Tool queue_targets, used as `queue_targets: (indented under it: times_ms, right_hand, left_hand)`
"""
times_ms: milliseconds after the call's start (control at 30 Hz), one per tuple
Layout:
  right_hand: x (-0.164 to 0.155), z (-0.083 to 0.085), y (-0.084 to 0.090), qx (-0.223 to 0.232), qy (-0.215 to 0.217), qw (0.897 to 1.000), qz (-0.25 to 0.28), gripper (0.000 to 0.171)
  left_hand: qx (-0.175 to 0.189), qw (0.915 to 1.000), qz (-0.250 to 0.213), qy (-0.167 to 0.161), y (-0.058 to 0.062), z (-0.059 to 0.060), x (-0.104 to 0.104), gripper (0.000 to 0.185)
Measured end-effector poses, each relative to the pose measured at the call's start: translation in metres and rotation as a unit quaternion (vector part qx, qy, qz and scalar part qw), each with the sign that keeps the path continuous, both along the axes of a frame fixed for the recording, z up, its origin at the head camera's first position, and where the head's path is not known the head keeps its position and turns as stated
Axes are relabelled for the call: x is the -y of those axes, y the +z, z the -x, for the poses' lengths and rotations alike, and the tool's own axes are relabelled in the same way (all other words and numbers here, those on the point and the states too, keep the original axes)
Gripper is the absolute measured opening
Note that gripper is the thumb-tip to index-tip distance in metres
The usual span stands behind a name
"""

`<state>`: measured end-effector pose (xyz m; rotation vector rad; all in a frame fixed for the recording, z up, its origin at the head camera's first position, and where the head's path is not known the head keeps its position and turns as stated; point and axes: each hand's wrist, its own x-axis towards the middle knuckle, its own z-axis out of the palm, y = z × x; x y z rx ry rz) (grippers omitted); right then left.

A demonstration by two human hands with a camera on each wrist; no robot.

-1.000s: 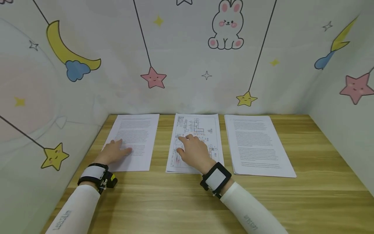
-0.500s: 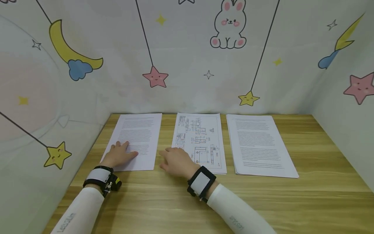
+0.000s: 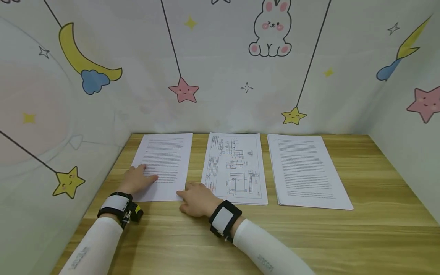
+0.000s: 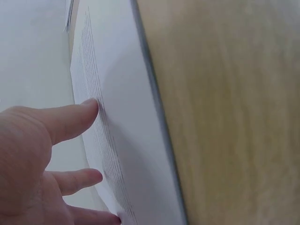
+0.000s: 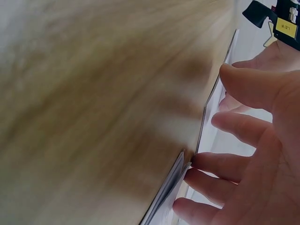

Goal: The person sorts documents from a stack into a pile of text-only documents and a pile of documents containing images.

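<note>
In the head view my left hand (image 3: 135, 179) rests with spread fingers on the left stack of printed text pages (image 3: 168, 152). The left wrist view shows its thumb and fingertips against the printed face of the sheets (image 4: 126, 89), near the stack's grey-looking edge. My right hand (image 3: 197, 199) is at that stack's lower right corner, fingers extended and pinching nothing. Just right of it lies the middle stack, topped by a technical drawing (image 3: 237, 164). In the right wrist view the fingers of my right hand (image 5: 253, 150) are apart, some overlapping the paper edges (image 5: 164, 194).
A thicker stack of text pages (image 3: 304, 172) lies at the right, its sheets slightly fanned. All sit on a wood-grain table (image 3: 343, 244) against a white cartoon-printed backdrop (image 3: 220, 110). Each wrist wears a black strap with a camera (image 3: 225, 219).
My right hand has moved left and toward me, off the drawing stack to the left stack's lower corner. The left hand stays on its pages, shifting only slightly.
</note>
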<state>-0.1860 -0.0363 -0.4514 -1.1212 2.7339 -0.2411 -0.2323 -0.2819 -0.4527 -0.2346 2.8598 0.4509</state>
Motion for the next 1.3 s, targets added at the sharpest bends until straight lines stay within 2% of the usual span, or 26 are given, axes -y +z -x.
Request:
queue_targets:
  times_ms: [133, 333, 467, 833, 1300]
  right_hand:
    - [0.0008, -0.0012, 0.0006, 0.005, -0.002, 1.0, -0.017, 0.047]
    - [0.0015, -0.0008, -0.0001, -0.002, 0.0, 1.0, -0.026, 0.047]
    - [0.0024, -0.0006, -0.0013, -0.004, 0.0, 1.0, -0.026, 0.047]
    - [0.0049, -0.002, -0.0028, -0.011, -0.004, 0.999, -0.032, 0.05]
    - [0.0054, -0.001, -0.0051, -0.001, -0.007, 0.999, -0.031, 0.051]
  left_hand:
    - [0.01, 0.9995, -0.006, 0.029, -0.0007, 0.0037, 0.0019, 0.082]
    - [0.013, 0.9988, -0.008, 0.048, 0.0013, 0.0038, -0.0004, 0.084]
    - [0.001, 0.998, -0.011, 0.062, 0.0035, 0.0032, -0.0015, 0.084]
    - [-0.035, 0.9899, -0.029, 0.135, 0.0088, 0.0044, -0.0071, 0.083]
    - [-0.052, 0.9882, -0.026, 0.141, 0.0057, 0.008, -0.005, 0.082]
